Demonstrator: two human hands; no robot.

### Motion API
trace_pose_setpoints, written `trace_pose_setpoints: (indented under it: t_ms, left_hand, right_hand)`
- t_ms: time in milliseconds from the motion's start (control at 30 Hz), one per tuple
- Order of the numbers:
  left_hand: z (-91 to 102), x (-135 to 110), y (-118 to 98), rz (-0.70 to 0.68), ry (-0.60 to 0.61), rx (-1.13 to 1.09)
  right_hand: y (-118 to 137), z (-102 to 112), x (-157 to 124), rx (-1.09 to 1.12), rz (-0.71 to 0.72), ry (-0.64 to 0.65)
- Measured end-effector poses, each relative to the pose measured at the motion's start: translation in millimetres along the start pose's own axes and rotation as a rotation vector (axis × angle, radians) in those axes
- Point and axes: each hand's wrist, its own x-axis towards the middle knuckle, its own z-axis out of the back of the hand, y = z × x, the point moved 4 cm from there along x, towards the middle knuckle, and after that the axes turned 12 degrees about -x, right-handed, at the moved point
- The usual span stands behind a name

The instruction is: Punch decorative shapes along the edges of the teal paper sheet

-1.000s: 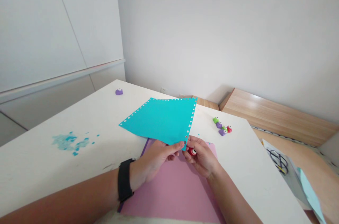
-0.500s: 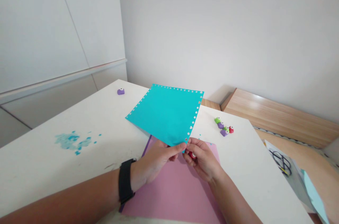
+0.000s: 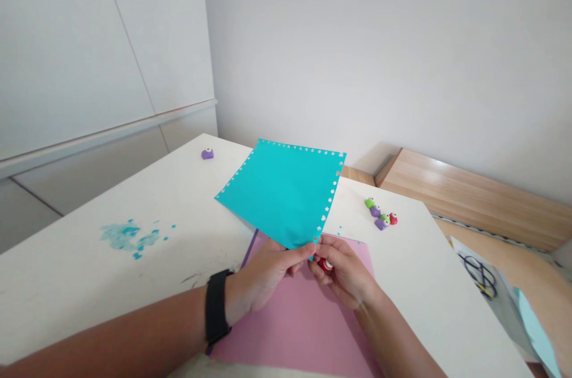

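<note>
A turquoise sheet of paper [image 3: 283, 193] is held up at a tilt, with small punched shapes along three of its edges. My left hand [image 3: 272, 270] pinches its near edge between thumb and fingers, close to the right corner. At that same corner my right hand [image 3: 342, 267] is closed around a small red craft punch [image 3: 326, 265], mostly hidden by the fingers. Whether the punch's slot is around the paper I cannot tell. Below both hands lies a pink sheet [image 3: 304, 324] with a purple edge showing on its left.
Several green, purple and red craft punches [image 3: 382, 215] cluster on the white table [image 3: 174, 265] at right. One purple punch [image 3: 207, 154] stands at the far left. Turquoise paper scraps [image 3: 134, 238] lie on the left. Beyond the right edge is a wooden surface with cables [image 3: 478, 276].
The view has shifted slightly, so everything sits a little further right. Both hands keep their hold on the paper and punch; the right fingers have moved only slightly.
</note>
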Motion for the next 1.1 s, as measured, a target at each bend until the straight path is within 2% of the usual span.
trace_pose_setpoints:
  t_ms: [100, 233, 367, 467, 600, 767, 867, 967, 1100]
  left_hand:
    - [-0.4, -0.9, 0.0, 0.013, -0.013, 0.004]
    - [-3.6, -2.9, 0.3, 0.043, 0.026, -0.004]
    - [-3.9, -2.4, 0.2, 0.013, 0.035, 0.014]
    - [-0.6, 1.0, 1.9, -0.001, 0.016, -0.005]
    - [4.6, 5.5, 2.2, 0.009, -0.030, -0.012]
    - [5.2, 4.4, -2.2, 0.055, -0.088, -0.135]
    - [5.1, 2.3, 0.6, 0.125, -0.110, -0.244]
    - [5.7, 1.4, 2.9, 0.144, -0.112, -0.294]
    - [8.1, 2.4, -9.0, 0.059, -0.129, -0.249]
  right_hand:
    - [1.1, -1.0, -1.6, -0.021, 0.014, -0.012]
    - [1.5, -10.0, -2.1, -0.079, 0.026, -0.007]
    - [3.8, -18.5, -0.2, -0.119, 0.080, -0.059]
    - [1.3, -17.3, 2.2, -0.124, 0.061, -0.098]
    - [-8.3, 0.2, 7.4, -0.131, 0.009, -0.172]
    - [-15.3, 42.4, 12.5, -0.185, 0.004, -0.376]
    - [-14.3, 61.4, 12.6, -0.220, 0.027, -0.441]
    - [-14.6, 69.6, 13.3, -0.233, 0.020, -0.432]
    - [-13.5, 75.5, 16.1, -0.293, 0.036, -0.464]
